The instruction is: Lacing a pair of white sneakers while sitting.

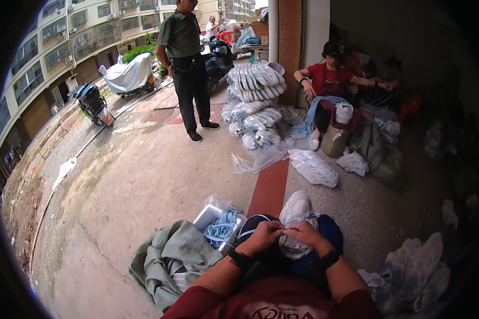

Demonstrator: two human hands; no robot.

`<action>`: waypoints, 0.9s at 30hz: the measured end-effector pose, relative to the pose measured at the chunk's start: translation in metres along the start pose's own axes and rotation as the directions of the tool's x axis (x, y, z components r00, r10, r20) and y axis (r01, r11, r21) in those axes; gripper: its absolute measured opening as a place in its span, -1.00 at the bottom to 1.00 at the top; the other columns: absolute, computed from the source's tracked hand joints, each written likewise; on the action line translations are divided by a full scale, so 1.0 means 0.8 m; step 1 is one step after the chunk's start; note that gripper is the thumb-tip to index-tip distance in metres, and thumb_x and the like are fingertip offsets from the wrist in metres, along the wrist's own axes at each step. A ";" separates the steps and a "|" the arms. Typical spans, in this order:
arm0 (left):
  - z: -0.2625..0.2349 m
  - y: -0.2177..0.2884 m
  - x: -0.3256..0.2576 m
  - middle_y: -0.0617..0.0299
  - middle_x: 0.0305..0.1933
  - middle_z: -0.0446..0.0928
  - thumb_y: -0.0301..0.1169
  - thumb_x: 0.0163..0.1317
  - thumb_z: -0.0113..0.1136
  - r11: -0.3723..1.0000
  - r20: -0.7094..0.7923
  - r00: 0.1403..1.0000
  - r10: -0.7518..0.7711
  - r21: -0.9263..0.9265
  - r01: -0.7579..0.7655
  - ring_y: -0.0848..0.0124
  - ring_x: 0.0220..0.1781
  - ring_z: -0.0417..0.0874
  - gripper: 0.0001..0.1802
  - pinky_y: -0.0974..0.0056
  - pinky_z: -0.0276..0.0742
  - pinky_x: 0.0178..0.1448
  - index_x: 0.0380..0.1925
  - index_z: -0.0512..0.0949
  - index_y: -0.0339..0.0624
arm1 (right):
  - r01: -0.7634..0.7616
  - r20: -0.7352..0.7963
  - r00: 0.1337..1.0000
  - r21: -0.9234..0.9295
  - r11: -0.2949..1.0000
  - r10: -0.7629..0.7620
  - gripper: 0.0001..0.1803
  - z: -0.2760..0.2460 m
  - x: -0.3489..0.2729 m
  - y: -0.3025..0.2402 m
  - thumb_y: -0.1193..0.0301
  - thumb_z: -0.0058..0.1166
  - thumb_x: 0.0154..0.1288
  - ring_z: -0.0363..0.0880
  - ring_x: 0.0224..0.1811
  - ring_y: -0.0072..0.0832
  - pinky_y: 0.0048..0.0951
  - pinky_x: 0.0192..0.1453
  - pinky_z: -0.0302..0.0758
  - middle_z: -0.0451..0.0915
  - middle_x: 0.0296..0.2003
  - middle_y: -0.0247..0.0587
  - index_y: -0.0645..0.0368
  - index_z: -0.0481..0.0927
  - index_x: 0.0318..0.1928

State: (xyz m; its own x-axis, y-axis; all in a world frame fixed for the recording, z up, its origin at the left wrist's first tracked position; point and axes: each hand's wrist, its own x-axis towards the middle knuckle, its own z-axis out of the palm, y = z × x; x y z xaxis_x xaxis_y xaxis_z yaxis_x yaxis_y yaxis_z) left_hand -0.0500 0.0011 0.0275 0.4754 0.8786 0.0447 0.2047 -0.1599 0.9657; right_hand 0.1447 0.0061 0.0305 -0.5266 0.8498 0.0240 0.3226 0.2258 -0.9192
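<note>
A white shoe upper (296, 206) lies on my lap, its toe pointing away from me. My left hand (266, 235) and my right hand (305, 234) meet over its near part, fingertips pinched together. Whatever is between the fingers is too small to make out. To the left of my lap, a white foam box (206, 217) holds a tangle of light blue shoelaces (223, 228). A green cloth sack (170, 252) lies partly open left of my left forearm, with white striped pieces inside.
Stacks of white shoe uppers (255, 101) stand ahead beside a pillar. A seated person in red (330, 80) is at the right, near bundled uppers (313, 167). Another person (186, 64) stands ahead. More white uppers (415, 266) are piled at my right.
</note>
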 end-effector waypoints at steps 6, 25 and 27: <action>-0.009 -0.010 -0.015 0.27 -0.51 0.54 -0.45 0.13 0.18 0.996 -0.075 0.997 -0.036 -0.080 0.030 0.59 -0.42 0.47 -0.87 0.40 0.43 -0.27 -0.40 0.57 -0.31 | 0.020 -0.030 0.999 -0.273 0.962 -0.029 -0.89 -0.007 0.010 -0.012 0.46 0.10 0.05 0.46 -0.47 -0.55 -0.47 -0.32 0.39 0.52 -0.58 -0.22 0.27 0.55 -0.43; -0.009 -0.022 0.020 0.29 -0.52 0.53 -0.40 0.18 0.17 0.665 -0.177 0.923 -0.343 -0.740 0.105 0.58 -0.55 0.53 -0.88 0.56 0.41 -0.48 -0.48 0.47 -0.16 | -0.010 -0.350 0.880 -0.689 0.724 -0.321 -0.80 0.002 -0.009 0.042 0.49 0.10 0.00 0.40 -0.32 -0.24 -0.27 -0.20 0.35 0.41 -0.42 -0.15 0.10 0.59 -0.27; 0.011 -0.025 0.027 0.31 -0.56 0.52 -0.42 0.18 0.16 0.733 -0.053 0.935 -0.350 -0.637 0.239 0.59 -0.55 0.50 -0.88 0.54 0.37 -0.48 -0.50 0.49 -0.17 | -0.042 -0.338 0.892 -0.725 0.688 -0.302 -0.78 0.006 -0.007 0.039 0.45 0.11 0.01 0.38 -0.32 -0.26 -0.26 -0.18 0.34 0.40 -0.42 -0.16 0.07 0.59 -0.24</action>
State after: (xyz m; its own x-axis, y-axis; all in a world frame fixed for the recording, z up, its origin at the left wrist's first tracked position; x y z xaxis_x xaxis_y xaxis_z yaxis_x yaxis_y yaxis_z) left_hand -0.0366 0.0192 0.0072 0.3279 0.9014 -0.2829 -0.2818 0.3792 0.8814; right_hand 0.1542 0.0062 0.0000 -0.3010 0.8504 0.4315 0.8139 0.4649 -0.3485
